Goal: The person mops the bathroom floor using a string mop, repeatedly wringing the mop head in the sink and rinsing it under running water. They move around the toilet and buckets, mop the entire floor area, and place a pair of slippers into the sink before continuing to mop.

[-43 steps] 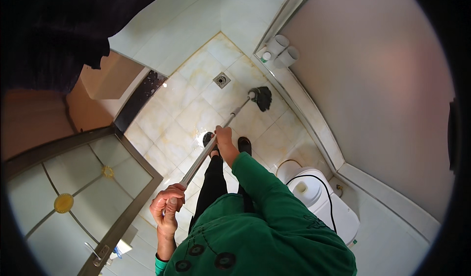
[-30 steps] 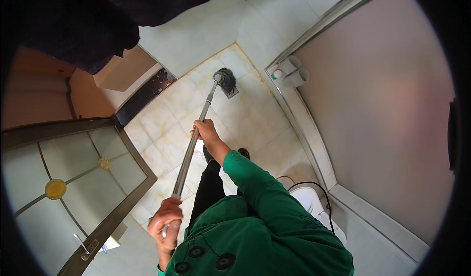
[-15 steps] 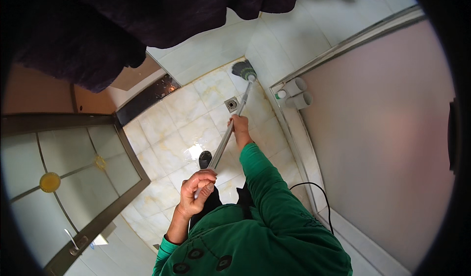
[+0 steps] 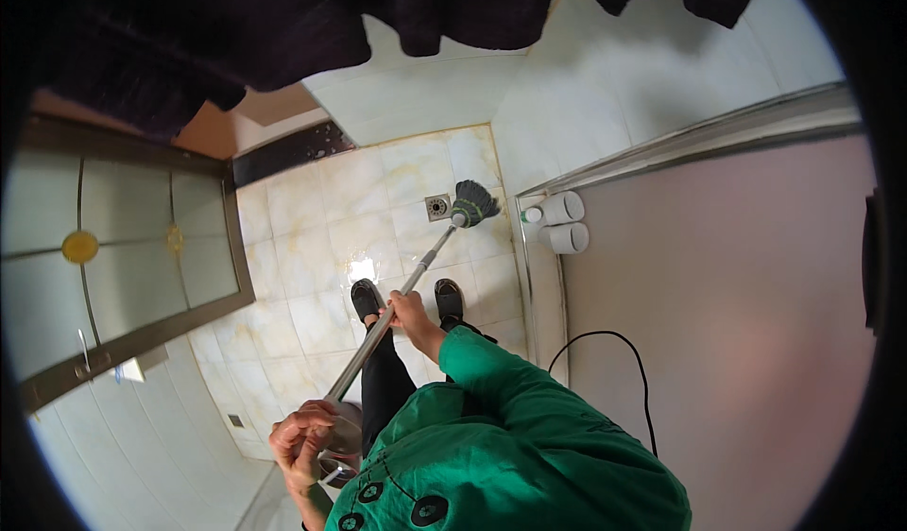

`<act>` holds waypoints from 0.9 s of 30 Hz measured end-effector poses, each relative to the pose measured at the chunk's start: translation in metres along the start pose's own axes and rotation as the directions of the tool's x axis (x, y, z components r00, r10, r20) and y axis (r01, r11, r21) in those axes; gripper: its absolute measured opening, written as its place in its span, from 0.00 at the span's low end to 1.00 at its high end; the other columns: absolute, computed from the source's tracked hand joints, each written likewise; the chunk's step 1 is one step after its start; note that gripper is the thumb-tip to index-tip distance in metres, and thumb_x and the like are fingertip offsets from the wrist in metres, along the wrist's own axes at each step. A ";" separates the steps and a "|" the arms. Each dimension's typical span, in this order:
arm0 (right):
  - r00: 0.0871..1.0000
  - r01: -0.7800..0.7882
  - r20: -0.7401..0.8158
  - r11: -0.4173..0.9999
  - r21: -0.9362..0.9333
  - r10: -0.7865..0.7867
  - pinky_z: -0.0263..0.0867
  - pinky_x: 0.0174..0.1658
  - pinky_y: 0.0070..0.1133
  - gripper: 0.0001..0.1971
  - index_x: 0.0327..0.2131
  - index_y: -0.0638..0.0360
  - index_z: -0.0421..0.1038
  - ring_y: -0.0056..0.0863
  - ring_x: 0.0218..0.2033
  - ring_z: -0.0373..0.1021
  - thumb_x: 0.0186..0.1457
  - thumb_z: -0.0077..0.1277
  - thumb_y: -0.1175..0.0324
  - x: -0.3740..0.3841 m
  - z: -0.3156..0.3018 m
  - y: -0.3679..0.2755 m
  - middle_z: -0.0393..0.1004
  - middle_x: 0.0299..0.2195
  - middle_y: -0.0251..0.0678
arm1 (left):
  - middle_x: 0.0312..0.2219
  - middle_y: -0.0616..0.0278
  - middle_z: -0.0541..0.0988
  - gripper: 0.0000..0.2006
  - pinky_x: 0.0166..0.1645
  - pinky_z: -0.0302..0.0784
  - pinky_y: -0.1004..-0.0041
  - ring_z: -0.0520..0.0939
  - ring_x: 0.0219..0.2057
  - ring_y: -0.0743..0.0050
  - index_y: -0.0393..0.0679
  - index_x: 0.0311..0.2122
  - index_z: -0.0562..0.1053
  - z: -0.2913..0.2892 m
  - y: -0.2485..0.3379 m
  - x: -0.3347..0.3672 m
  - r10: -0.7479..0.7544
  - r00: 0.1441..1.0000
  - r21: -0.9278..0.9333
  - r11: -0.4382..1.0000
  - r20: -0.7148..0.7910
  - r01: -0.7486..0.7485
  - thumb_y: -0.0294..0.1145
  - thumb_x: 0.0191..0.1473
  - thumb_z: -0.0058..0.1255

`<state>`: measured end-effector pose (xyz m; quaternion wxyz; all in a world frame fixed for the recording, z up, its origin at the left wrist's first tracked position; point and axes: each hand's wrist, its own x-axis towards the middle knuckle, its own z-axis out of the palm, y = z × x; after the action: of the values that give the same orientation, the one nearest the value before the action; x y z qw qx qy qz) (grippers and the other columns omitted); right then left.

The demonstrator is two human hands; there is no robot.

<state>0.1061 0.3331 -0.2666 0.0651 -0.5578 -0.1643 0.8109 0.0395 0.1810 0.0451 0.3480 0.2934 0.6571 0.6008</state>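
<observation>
I hold a mop (image 4: 476, 204) with a dark grey stringy head and a long metal handle slanting from lower left to upper right. Its head lies on the pale tiles just right of a square floor drain (image 4: 437, 207). My right hand (image 4: 414, 321) is closed around the middle of the handle. Near the handle's upper end, close to my body, my left hand (image 4: 304, 436) has its fingers curled over the pole. Part of that grip is hidden by the fingers.
My dark shoes (image 4: 450, 299) stand on wet, shiny floor tiles. On the right ledge are two white cylinders (image 4: 565, 238) and a small green-and-white bottle (image 4: 531, 215). A black cable (image 4: 635, 361) curves at right. A framed glass door (image 4: 132, 248) stands left; a dark curtain (image 4: 283, 21) hangs above.
The mop head has come back from the far corner to beside the drain. Both my hands have moved nearer my body and to the left, and both shoes now show.
</observation>
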 end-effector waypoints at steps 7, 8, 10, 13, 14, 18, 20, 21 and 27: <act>0.984 -0.061 0.168 0.998 0.009 0.058 0.75 0.31 0.31 0.09 0.26 0.68 0.65 0.35 0.24 0.73 0.55 0.46 0.70 0.001 0.008 0.024 0.70 0.25 0.43 | 0.15 0.60 0.70 0.04 0.36 0.72 0.64 0.72 0.20 0.66 0.30 0.28 0.72 0.028 0.015 -0.042 0.096 0.976 0.094 0.993 -0.195 -0.078 0.20 0.45 0.50; 0.981 -0.072 0.180 0.997 0.002 0.070 0.75 0.31 0.31 0.09 0.25 0.68 0.65 0.36 0.24 0.73 0.55 0.46 0.71 0.002 0.006 0.026 0.70 0.24 0.43 | 0.15 0.59 0.70 0.04 0.35 0.72 0.65 0.72 0.21 0.65 0.30 0.27 0.72 0.030 0.017 -0.050 0.084 0.975 0.153 0.987 -0.208 -0.052 0.20 0.44 0.50; 0.969 -0.125 0.213 0.992 -0.011 0.124 0.75 0.31 0.31 0.09 0.26 0.69 0.65 0.35 0.25 0.72 0.54 0.46 0.72 0.000 0.003 0.026 0.70 0.23 0.42 | 0.15 0.57 0.70 0.05 0.35 0.72 0.64 0.73 0.22 0.60 0.30 0.26 0.72 0.036 0.017 -0.062 0.108 0.965 0.122 0.989 -0.238 -0.080 0.20 0.41 0.52; 0.934 -0.173 0.306 0.983 -0.058 0.183 0.74 0.32 0.29 0.08 0.25 0.68 0.66 0.34 0.26 0.72 0.53 0.46 0.73 -0.014 0.013 0.029 0.70 0.23 0.41 | 0.15 0.58 0.70 0.06 0.35 0.72 0.63 0.72 0.21 0.60 0.30 0.25 0.72 0.030 0.020 -0.081 0.168 0.932 0.076 0.985 -0.322 -0.152 0.21 0.40 0.53; 0.937 -0.158 0.304 0.985 -0.068 0.172 0.74 0.32 0.29 0.07 0.25 0.68 0.66 0.34 0.26 0.72 0.53 0.46 0.73 -0.023 0.014 0.031 0.70 0.23 0.41 | 0.15 0.58 0.70 0.06 0.35 0.72 0.62 0.72 0.20 0.61 0.30 0.25 0.72 0.032 0.020 -0.092 0.172 0.919 0.076 0.985 -0.354 -0.155 0.22 0.40 0.53; 0.936 -0.107 0.324 0.989 -0.104 0.136 0.74 0.33 0.29 0.06 0.24 0.66 0.65 0.33 0.25 0.72 0.52 0.45 0.74 -0.063 0.016 0.037 0.69 0.22 0.39 | 0.15 0.58 0.70 0.08 0.34 0.71 0.58 0.69 0.18 0.65 0.31 0.25 0.71 0.035 0.014 -0.149 0.179 0.833 -0.050 0.969 -0.523 -0.240 0.26 0.41 0.55; 0.931 -0.089 0.338 0.982 -0.165 0.141 0.76 0.33 0.29 0.07 0.23 0.65 0.64 0.33 0.24 0.73 0.52 0.44 0.74 -0.086 0.005 0.044 0.69 0.22 0.38 | 0.14 0.61 0.68 0.11 0.33 0.70 0.58 0.68 0.17 0.68 0.35 0.28 0.68 0.038 0.002 -0.192 0.165 0.760 -0.100 0.952 -0.629 -0.290 0.31 0.47 0.55; 0.936 -0.110 0.312 0.978 -0.178 0.162 0.76 0.33 0.30 0.07 0.23 0.65 0.64 0.34 0.25 0.74 0.52 0.45 0.73 -0.096 -0.002 0.046 0.69 0.22 0.38 | 0.14 0.63 0.67 0.11 0.34 0.70 0.58 0.68 0.17 0.69 0.36 0.29 0.67 0.042 -0.005 -0.212 0.136 0.724 -0.128 0.946 -0.676 -0.297 0.32 0.47 0.55; 0.872 -0.076 0.403 0.891 -0.448 0.278 0.77 0.35 0.35 0.07 0.25 0.66 0.64 0.38 0.27 0.76 0.54 0.45 0.73 -0.169 -0.021 0.081 0.70 0.24 0.41 | 0.13 0.67 0.63 0.10 0.34 0.68 0.60 0.64 0.15 0.72 0.40 0.34 0.65 0.080 -0.018 -0.331 0.187 0.435 -0.023 0.900 -0.881 -0.435 0.31 0.50 0.52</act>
<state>0.1943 0.2118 -0.1514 -0.1727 -0.3652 -0.2916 0.8670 0.2985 -0.0401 0.0593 -0.1106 0.0255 0.5949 0.7958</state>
